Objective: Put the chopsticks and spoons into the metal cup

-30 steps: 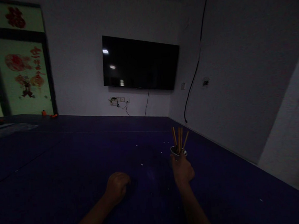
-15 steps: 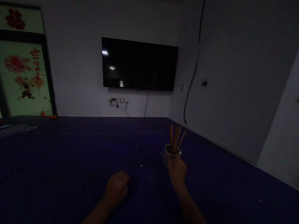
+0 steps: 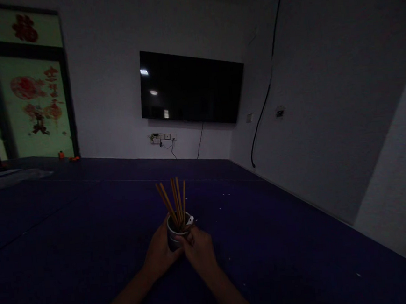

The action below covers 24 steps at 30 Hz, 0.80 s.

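Note:
A grey cup (image 3: 174, 238) with a pale rim stands between my two hands, close in front of me. Several wooden chopsticks (image 3: 177, 203) lean out of it at different angles. My left hand (image 3: 160, 251) wraps round the cup's left side, its thumb across the front. On the right side, my right hand (image 3: 199, 248) grips the cup near its rim, fingers closed. A small white tab with dark dots (image 3: 190, 220) shows at the rim above my right fingers; what it belongs to is unclear in the dim light.
The dark blue table (image 3: 90, 236) carries a few scattered white specks. Clear plastic sheeting (image 3: 18, 177) lies at the far left, and small orange objects (image 3: 61, 154) sit by the door. A black cable (image 3: 261, 110) hangs down the right wall; a television (image 3: 191, 87) is mounted ahead.
The cup of chopsticks has moved left and nearer, carried by my right hand. My left hand, lying apart on the table before, now holds the cup's left side.

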Tool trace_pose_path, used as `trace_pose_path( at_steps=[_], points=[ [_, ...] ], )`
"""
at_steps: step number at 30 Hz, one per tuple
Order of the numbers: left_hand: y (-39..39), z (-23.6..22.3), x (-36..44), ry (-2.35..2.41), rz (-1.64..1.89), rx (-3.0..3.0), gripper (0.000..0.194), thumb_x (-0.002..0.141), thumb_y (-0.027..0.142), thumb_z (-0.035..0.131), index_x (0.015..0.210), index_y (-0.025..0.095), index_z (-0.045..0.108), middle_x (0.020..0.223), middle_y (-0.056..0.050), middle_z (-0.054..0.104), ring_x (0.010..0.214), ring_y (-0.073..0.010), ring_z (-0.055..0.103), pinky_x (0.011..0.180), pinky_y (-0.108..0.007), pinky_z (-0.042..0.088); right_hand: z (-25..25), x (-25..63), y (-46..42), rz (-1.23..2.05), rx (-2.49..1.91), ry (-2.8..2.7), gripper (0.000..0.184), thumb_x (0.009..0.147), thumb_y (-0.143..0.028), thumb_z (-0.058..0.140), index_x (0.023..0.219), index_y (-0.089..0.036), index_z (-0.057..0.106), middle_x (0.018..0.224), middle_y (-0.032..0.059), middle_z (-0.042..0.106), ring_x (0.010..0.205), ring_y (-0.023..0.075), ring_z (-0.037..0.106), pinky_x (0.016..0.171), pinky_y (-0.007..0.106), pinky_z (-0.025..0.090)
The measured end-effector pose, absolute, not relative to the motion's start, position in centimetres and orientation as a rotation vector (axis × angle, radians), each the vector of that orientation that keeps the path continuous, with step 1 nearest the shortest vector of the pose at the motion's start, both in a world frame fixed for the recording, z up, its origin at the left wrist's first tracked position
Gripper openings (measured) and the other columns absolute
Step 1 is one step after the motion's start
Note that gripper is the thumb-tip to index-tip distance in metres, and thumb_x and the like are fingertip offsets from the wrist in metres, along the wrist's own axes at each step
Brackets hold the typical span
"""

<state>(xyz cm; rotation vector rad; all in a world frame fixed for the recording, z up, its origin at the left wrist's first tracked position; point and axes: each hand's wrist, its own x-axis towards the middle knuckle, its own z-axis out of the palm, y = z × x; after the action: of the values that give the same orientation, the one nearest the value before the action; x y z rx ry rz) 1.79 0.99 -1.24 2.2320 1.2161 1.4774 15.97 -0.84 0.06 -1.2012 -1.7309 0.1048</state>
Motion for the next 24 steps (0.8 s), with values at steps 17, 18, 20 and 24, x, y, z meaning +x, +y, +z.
trace_pose_path(
  at_steps=[17, 18, 20, 24],
  points=[
    [3.1, -0.3, -1.7, 1.7, 1.819, 1.708, 0.075, 0.063, 0.043, 0.069, 0.127, 0.02, 0.039, 0.122, -0.013, 0.056, 0.113, -0.0295, 0.054, 0.092, -0.046, 0.045, -0.5, 16.7, -0.4, 0.024, -1.35, -1.976, 0.046, 0.089, -0.033, 0.044, 0.135, -0.025, 0.042, 0.069, -0.0013, 0.065, 0.062, 0.0131, 0.06, 0.06, 0.022, 0.04],
    [3.4, -0.2, -2.3, 1.741, 1.833, 1.677, 0.075, 0.062, 0.043, 0.07, 0.126, 0.021, 0.039, 0.121, -0.012, 0.056, 0.113, -0.0298, 0.054, 0.092, -0.046, 0.045, -0.5, 16.7, -0.4, 0.008, -1.365, -1.991, 0.046, 0.09, -0.032, 0.043, 0.135, -0.025, 0.042, 0.07, -0.0011, 0.065, 0.062, 0.0132, 0.06, 0.06, 0.022, 0.04],
    [4.0, 0.0, -3.7, 1.812, 1.84, 1.636, 0.074, 0.061, 0.043, 0.07, 0.125, 0.02, 0.041, 0.12, -0.013, 0.057, 0.112, -0.0305, 0.055, 0.091, -0.046, 0.045, -0.5, 16.7, -0.5, -0.006, -1.386, -2.022, 0.045, 0.09, -0.032, 0.042, 0.135, -0.026, 0.043, 0.069, -0.0012, 0.066, 0.062, 0.013, 0.06, 0.06, 0.022, 0.039],
    [5.0, 0.0, -5.8, 1.912, 1.815, 1.555, 0.072, 0.062, 0.043, 0.07, 0.124, 0.02, 0.042, 0.12, -0.014, 0.058, 0.111, -0.0316, 0.055, 0.09, -0.044, 0.046, -0.4, 16.6, -0.6, -0.005, -1.389, -2.079, 0.043, 0.091, -0.032, 0.041, 0.133, -0.026, 0.044, 0.068, -0.0018, 0.066, 0.06, 0.0127, 0.06, 0.059, 0.021, 0.039]
  ],
)
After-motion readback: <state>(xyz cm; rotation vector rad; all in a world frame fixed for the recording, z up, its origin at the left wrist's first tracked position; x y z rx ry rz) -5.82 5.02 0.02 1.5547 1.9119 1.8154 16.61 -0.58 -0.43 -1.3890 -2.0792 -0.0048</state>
